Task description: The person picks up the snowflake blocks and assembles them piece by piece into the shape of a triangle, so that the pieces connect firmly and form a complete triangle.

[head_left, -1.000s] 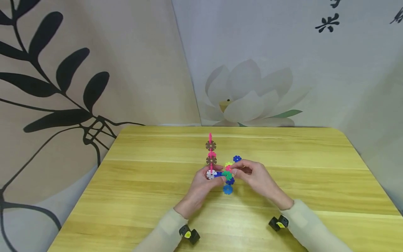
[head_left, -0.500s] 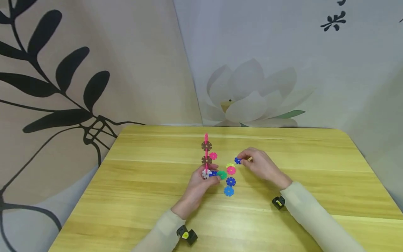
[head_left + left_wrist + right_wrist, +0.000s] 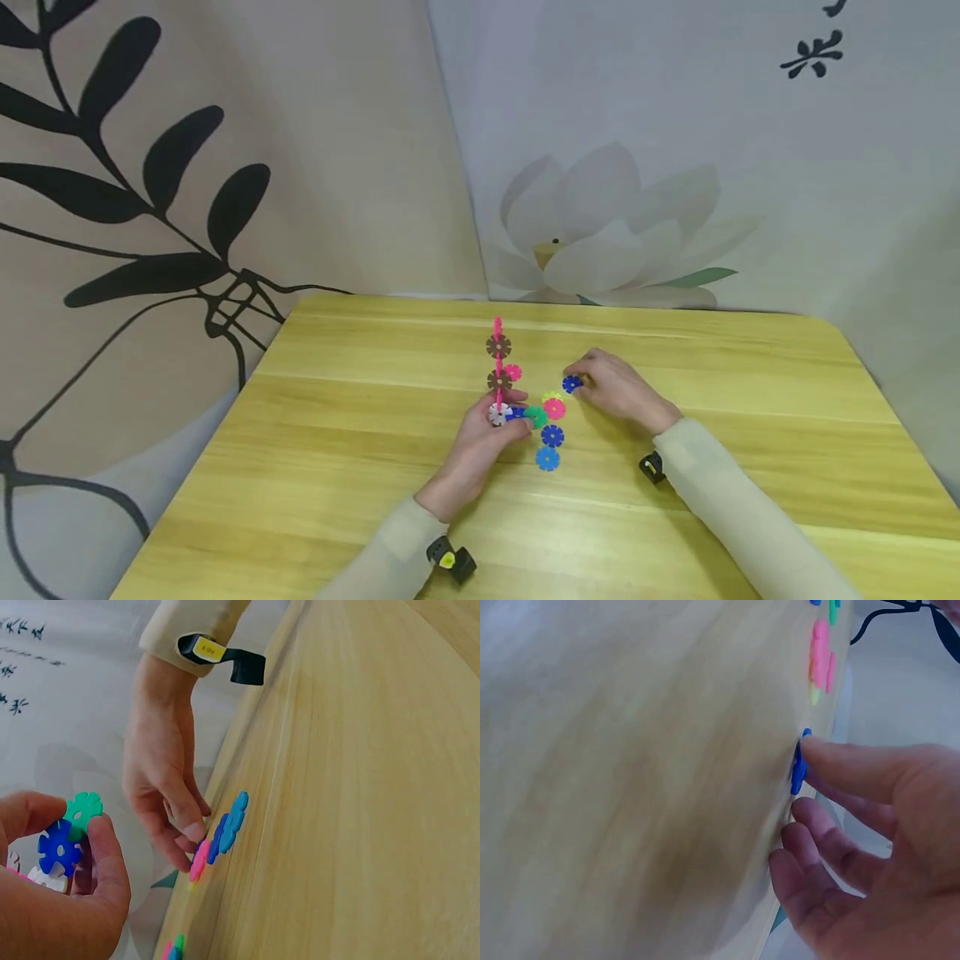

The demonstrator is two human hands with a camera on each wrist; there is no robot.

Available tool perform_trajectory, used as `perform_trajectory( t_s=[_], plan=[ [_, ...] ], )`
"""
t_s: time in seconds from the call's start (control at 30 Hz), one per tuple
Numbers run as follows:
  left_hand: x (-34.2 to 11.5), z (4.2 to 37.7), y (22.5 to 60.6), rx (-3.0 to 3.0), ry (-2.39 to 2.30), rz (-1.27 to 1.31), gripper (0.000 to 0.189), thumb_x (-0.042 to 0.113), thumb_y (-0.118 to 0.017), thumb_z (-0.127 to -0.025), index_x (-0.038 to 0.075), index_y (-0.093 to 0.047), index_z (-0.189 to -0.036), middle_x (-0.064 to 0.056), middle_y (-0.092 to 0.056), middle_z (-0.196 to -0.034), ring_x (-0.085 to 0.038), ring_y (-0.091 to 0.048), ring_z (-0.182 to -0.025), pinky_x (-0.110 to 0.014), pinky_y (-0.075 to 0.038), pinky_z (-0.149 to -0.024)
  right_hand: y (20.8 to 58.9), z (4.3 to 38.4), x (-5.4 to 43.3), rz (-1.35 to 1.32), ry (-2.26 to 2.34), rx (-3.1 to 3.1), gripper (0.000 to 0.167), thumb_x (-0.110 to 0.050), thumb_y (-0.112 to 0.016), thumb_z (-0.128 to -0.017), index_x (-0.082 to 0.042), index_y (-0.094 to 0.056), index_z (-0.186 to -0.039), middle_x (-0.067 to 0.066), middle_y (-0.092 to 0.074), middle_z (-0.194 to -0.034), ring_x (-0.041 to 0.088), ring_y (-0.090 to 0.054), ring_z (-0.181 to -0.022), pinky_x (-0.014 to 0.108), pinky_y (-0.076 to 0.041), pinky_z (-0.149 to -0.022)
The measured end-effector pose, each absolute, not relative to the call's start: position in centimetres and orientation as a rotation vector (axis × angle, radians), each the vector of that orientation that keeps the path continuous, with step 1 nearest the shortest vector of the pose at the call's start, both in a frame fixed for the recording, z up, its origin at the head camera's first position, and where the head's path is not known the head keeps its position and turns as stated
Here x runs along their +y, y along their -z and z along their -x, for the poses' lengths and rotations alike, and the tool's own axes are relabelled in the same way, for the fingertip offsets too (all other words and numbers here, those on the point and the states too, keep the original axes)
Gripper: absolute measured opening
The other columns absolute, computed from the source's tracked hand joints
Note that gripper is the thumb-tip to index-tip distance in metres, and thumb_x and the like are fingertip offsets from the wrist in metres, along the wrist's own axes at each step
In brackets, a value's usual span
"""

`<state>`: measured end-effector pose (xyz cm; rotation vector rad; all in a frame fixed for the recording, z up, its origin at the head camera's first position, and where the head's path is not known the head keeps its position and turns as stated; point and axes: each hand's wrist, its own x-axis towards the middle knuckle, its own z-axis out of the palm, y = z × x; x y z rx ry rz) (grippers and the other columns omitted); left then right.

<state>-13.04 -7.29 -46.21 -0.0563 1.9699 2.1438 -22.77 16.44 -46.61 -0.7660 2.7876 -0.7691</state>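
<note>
My left hand (image 3: 480, 446) holds a chain of notched plastic discs, fingers and thumb around its near end. In the left wrist view the green disc (image 3: 84, 814) pokes out past the fingertips, joined to a blue disc (image 3: 60, 847) with a white disc (image 3: 49, 878) below. From the white end a row of alternating brown (image 3: 498, 347) and pink discs stretches away in the head view. My right hand (image 3: 622, 390) is at a loose dark blue disc (image 3: 799, 766) on the table, thumb on its edge and index finger behind it, pinching it.
Loose discs lie on the wooden table (image 3: 337, 467) between the hands: a pink one (image 3: 554, 408) overlapping a yellow one (image 3: 551, 397), a dark blue one (image 3: 552, 435) and a light blue one (image 3: 547, 459). Another pink disc (image 3: 513, 372) lies beside the chain. A printed wall stands behind.
My right hand has left the green disc's end of the chain and moved away and right to the far dark blue disc. My left hand keeps its hold on the chain, shifting slightly.
</note>
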Motion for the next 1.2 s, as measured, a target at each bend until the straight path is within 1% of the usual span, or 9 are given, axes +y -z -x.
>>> perform_trajectory(
  t_s=[0.17, 0.27, 0.37, 0.53, 0.67, 0.77, 0.93, 1.03, 1.2],
  plan=[
    [-7.2, 12.8, 46.3, 1.950, -2.151, 0.062, 0.052, 0.007, -0.075, -0.087, -0.005, -0.057, -0.134, -0.012, -0.066, -0.118, -0.018, -0.066, -0.094, -0.035, -0.056, -0.091, 46.6, 22.7, 16.1, 0.771, 0.739, 2.799, 0.028, -0.006, -0.076, -0.092, -0.001, -0.071, -0.120, 0.011, -0.064, -0.112, 0.026, -0.059, -0.101, 0.047, -0.054, -0.093],
    [-7.2, 12.7, 46.4, 1.927, -2.157, 0.051, 0.051, 0.007, -0.074, -0.088, -0.005, -0.056, -0.134, -0.014, -0.065, -0.118, -0.021, -0.066, -0.096, -0.034, -0.056, -0.092, 46.6, 22.5, 15.9, 0.714, 0.751, 2.805, 0.023, -0.004, -0.076, -0.091, -0.001, -0.070, -0.113, 0.008, -0.064, -0.104, 0.022, -0.058, -0.094, 0.044, -0.055, -0.089],
    [-7.1, 12.6, 46.5, 1.910, -2.167, 0.044, 0.051, 0.006, -0.074, -0.088, -0.006, -0.055, -0.134, -0.015, -0.065, -0.119, -0.026, -0.067, -0.099, -0.035, -0.056, -0.092, 46.6, 22.3, 16.0, 0.686, 0.791, 2.808, 0.018, -0.001, -0.075, -0.091, -0.003, -0.068, -0.107, 0.006, -0.067, -0.099, 0.021, -0.061, -0.091, 0.044, -0.057, -0.086],
    [-6.9, 12.6, 46.5, 1.896, -2.170, 0.030, 0.051, 0.005, -0.074, -0.090, -0.007, -0.054, -0.135, -0.013, -0.065, -0.117, -0.027, -0.067, -0.100, -0.033, -0.057, -0.091, 46.5, 21.9, 16.3, 0.699, 0.856, 2.817, 0.016, 0.000, -0.073, -0.093, -0.007, -0.067, -0.106, 0.007, -0.073, -0.100, 0.026, -0.069, -0.095, 0.048, -0.058, -0.088],
    [-6.8, 12.7, 46.4, 1.893, -2.170, 0.030, 0.050, 0.005, -0.073, -0.091, -0.007, -0.054, -0.135, -0.010, -0.065, -0.111, -0.026, -0.067, -0.099, -0.032, -0.057, -0.090, 46.4, 21.6, 16.4, 0.679, 0.902, 2.814, 0.016, 0.000, -0.072, -0.094, -0.008, -0.067, -0.106, 0.007, -0.073, -0.100, 0.026, -0.070, -0.096, 0.048, -0.057, -0.088],
    [-6.8, 12.7, 46.4, 1.895, -2.170, 0.036, 0.049, 0.005, -0.073, -0.091, -0.007, -0.055, -0.134, -0.010, -0.066, -0.111, -0.024, -0.068, -0.098, -0.033, -0.057, -0.090, 46.2, 21.3, 16.5, 0.662, 0.933, 2.810, 0.015, 0.000, -0.072, -0.094, -0.008, -0.068, -0.106, 0.006, -0.073, -0.100, 0.026, -0.070, -0.096, 0.048, -0.058, -0.089],
    [-6.6, 12.9, 46.4, 1.890, -2.181, 0.033, 0.049, 0.006, -0.074, -0.091, -0.007, -0.055, -0.134, -0.012, -0.066, -0.114, -0.021, -0.068, -0.097, -0.033, -0.057, -0.091, 46.1, 20.9, 16.8, 0.634, 0.992, 2.799, 0.014, 0.000, -0.072, -0.094, -0.008, -0.068, -0.105, 0.004, -0.072, -0.096, 0.020, -0.068, -0.090, 0.043, -0.059, -0.085],
    [-6.6, 12.9, 46.4, 1.880, -2.190, 0.032, 0.049, 0.005, -0.074, -0.090, -0.006, -0.055, -0.134, -0.012, -0.067, -0.114, -0.022, -0.067, -0.098, -0.035, -0.057, -0.092, 46.0, 20.6, 16.9, 0.641, 1.021, 2.788, 0.013, -0.001, -0.072, -0.094, -0.007, -0.068, -0.105, 0.003, -0.071, -0.093, 0.017, -0.066, -0.086, 0.040, -0.058, -0.081],
    [-6.7, 12.7, 46.2, 1.866, -2.207, 0.026, 0.049, 0.005, -0.074, -0.090, -0.007, -0.055, -0.133, -0.012, -0.067, -0.116, -0.027, -0.067, -0.101, -0.039, -0.057, -0.096, 46.0, 19.6, 16.9, 0.648, 1.062, 2.776, 0.014, -0.001, -0.074, -0.094, -0.007, -0.067, -0.105, 0.000, -0.070, -0.092, 0.014, -0.065, -0.083, 0.036, -0.059, -0.078]
  ],
)
